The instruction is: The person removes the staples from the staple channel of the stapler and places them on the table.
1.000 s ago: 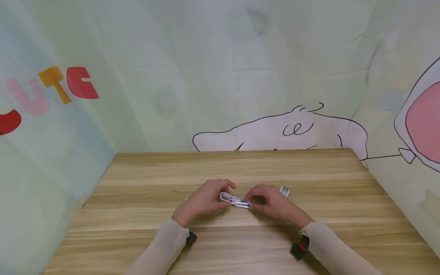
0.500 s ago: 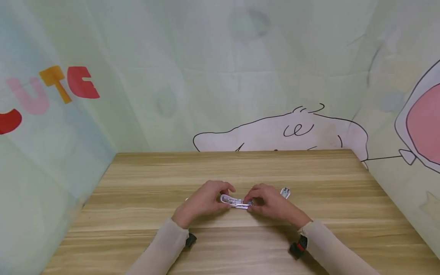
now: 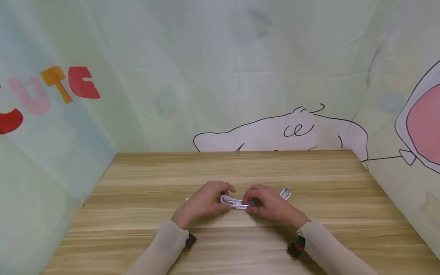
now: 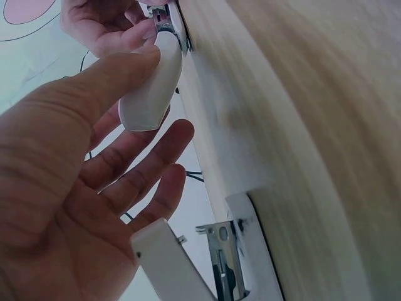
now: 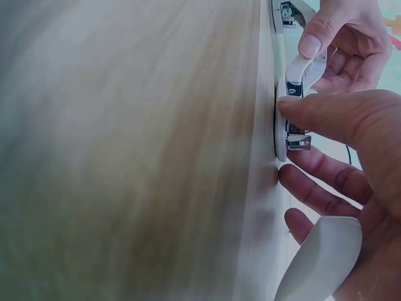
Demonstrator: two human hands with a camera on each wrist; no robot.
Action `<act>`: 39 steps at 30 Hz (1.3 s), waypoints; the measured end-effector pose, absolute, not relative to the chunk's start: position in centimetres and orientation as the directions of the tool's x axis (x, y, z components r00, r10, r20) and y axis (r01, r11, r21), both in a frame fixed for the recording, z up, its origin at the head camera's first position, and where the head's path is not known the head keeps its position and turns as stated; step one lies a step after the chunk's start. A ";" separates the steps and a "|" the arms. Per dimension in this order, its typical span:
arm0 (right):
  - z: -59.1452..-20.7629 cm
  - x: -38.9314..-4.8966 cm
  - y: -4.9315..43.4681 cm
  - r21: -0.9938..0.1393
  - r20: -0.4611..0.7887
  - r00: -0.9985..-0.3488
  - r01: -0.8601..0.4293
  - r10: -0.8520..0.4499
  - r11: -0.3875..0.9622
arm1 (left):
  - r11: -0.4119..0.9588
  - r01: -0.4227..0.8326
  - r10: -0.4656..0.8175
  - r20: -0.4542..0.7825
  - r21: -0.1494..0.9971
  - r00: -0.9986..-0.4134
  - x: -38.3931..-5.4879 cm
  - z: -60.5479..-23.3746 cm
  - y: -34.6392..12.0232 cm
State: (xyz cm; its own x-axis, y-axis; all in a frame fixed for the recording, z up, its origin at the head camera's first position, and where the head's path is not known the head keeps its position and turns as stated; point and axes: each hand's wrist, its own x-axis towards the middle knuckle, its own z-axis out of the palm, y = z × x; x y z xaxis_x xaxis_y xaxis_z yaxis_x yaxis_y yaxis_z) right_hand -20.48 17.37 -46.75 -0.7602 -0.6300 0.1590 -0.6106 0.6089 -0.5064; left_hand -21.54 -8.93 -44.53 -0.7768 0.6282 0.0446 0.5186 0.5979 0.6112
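Observation:
A white stapler (image 3: 237,202) lies between my hands on the wooden table, its handle swung up and the metal staple channel bare. My left hand (image 3: 204,198) pinches the white handle (image 4: 150,94) between thumb and index finger; the other fingers spread loosely. At the opposite end, my right hand (image 3: 271,202) holds the stapler's base (image 5: 280,135) between thumb and fingers, right beside the metal channel (image 5: 299,143). The right fingertips partly cover the mechanism in the head view.
A second white stapler (image 3: 285,193) lies just right of my right hand. Another opened stapler (image 4: 260,251) rests by my left hand, mostly hidden behind it in the head view. The wooden table (image 3: 154,164) meets a printed cloth backdrop (image 3: 154,76).
My right hand has shifted slightly left along the stapler, its fingertips now farther over the channel. The left hand keeps its grip on the handle almost unmoved.

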 end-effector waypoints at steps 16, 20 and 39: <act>-46.8 -20.2 17.6 -0.564 0.199 -0.799 -0.566 -0.567 0.600 | 0.599 0.524 0.634 0.040 0.606 -0.772 -21.4 -44.3 -8.7; -46.7 -20.0 17.7 -0.578 0.201 -0.813 -0.548 -0.546 0.604 | 0.599 0.528 0.636 0.043 0.602 -0.770 -21.4 -44.4 -8.7; -45.8 -19.2 17.9 -0.631 0.254 -0.857 -0.498 -0.448 0.595 | 0.611 0.531 0.636 0.034 0.587 -0.771 -21.1 -44.1 -8.8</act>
